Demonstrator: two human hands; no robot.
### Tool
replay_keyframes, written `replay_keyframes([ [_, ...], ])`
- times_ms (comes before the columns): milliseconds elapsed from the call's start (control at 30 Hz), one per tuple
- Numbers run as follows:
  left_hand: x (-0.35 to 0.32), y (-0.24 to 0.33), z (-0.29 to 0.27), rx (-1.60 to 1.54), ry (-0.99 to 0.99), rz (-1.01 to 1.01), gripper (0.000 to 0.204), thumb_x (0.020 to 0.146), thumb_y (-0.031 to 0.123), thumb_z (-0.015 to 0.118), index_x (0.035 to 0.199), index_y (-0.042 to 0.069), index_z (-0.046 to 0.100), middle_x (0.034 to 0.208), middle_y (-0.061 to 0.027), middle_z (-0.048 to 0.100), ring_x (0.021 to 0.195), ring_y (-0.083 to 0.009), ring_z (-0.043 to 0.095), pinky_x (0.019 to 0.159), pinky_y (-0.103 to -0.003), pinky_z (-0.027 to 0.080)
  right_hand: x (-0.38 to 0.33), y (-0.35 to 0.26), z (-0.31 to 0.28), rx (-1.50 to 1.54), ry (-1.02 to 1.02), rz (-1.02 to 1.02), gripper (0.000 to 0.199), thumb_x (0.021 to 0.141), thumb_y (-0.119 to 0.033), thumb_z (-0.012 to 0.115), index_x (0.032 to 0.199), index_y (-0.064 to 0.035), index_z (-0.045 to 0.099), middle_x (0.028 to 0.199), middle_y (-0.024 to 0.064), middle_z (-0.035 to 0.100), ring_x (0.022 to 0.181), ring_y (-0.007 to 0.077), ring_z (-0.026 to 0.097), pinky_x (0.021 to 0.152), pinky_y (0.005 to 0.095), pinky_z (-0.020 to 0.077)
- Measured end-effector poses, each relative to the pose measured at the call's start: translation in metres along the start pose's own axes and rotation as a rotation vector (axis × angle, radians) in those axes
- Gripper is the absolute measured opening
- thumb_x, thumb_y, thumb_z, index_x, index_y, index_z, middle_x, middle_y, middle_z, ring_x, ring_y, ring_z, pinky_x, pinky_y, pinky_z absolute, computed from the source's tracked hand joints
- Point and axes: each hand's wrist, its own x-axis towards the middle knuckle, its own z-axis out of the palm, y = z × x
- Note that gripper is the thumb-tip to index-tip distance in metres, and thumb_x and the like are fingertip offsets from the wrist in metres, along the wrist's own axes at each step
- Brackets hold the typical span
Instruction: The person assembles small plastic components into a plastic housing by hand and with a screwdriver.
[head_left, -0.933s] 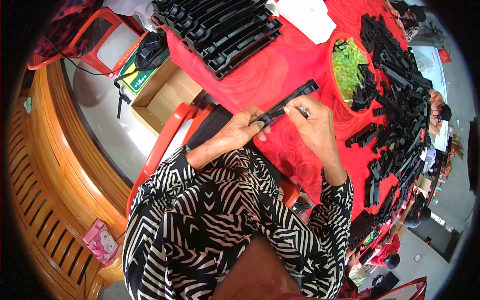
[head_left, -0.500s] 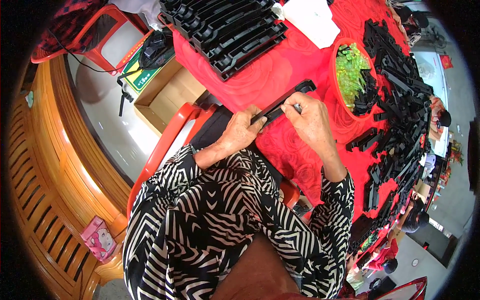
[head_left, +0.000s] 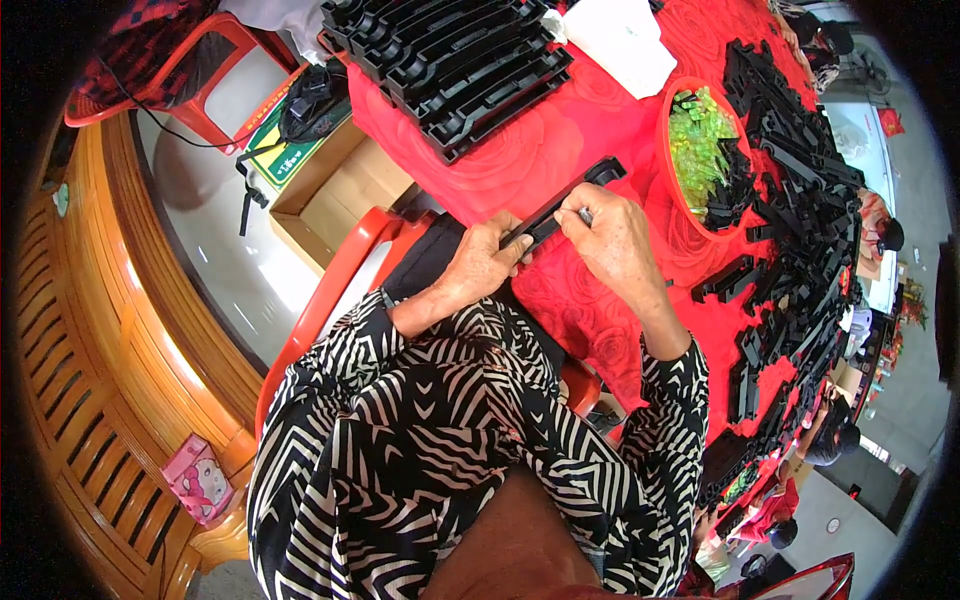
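Observation:
My left hand (head_left: 482,262) grips the near end of a long black plastic strip (head_left: 545,221), its thumb lying on top. The strip slants away to the right and ends in a wider, notched head (head_left: 606,170). My right hand (head_left: 617,240) is closed over the strip's middle, thumb and forefinger pinched together. A small greyish bit shows at those fingertips, too little to name. Right of my hands stands a round orange-red basket (head_left: 668,170) holding small clear yellow-green pieces (head_left: 697,135) and some black parts (head_left: 732,190).
Black strips (head_left: 450,75) lie in a stacked row at the far left of the red tablecloth (head_left: 590,310). Loose black parts (head_left: 800,210) heap along the right side. A white sheet (head_left: 625,45) lies at the back. Left are a cardboard box (head_left: 335,195) and a red chair (head_left: 325,300).
My right hand has shifted slightly left along the strip. The strip's far head has dipped a little to the left. My left hand stays nearly in place.

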Motion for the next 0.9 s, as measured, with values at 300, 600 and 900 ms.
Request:
replay_keyframes([
  [300, 0.005, -0.011, 0.003, 0.027, 0.048, 0.005, 0.011, 0.083, 0.010, 0.057, 0.082, -0.001, 0.055, 0.059, -0.0041, 0.056, 0.050, -0.0091, 0.051, 0.048, -0.025, 0.041, -0.003, -0.002, 0.002, -0.131, 0.052, -0.060, 0.013, 0.073, -0.012, 0.061, 0.073, -0.0036, 0.050, 0.069, 0.0132, 0.057, 0.066, 0.0335, 0.058, 0.055, 0.0435, 0.0438],
  [600, 0.004, -0.017, -0.004, -0.066, 0.030, -0.023, 0.014, 0.083, 0.013, 0.056, 0.080, 0.000, 0.054, 0.058, -0.0024, 0.055, 0.048, -0.0083, 0.048, 0.046, -0.024, 0.039, 0.003, -0.011, 0.007, -0.281, 0.004, -0.083, 0.014, 0.075, -0.013, 0.058, 0.076, -0.0018, 0.049, 0.074, 0.0164, 0.057, 0.067, 0.0371, 0.058, 0.056, 0.0474, 0.0452],
  [900, 0.006, -0.005, 0.003, -0.065, 0.018, -0.046, 0.016, 0.084, 0.015, 0.059, 0.078, 0.001, 0.055, 0.057, -0.0019, 0.054, 0.048, -0.0076, 0.047, 0.044, -0.025, 0.038, -0.001, -0.005, 0.000, -0.299, 0.019, -0.081, 0.014, 0.075, -0.013, 0.057, 0.077, -0.0017, 0.048, 0.075, 0.0176, 0.057, 0.066, 0.0383, 0.058, 0.056, 0.0482, 0.0449],
])
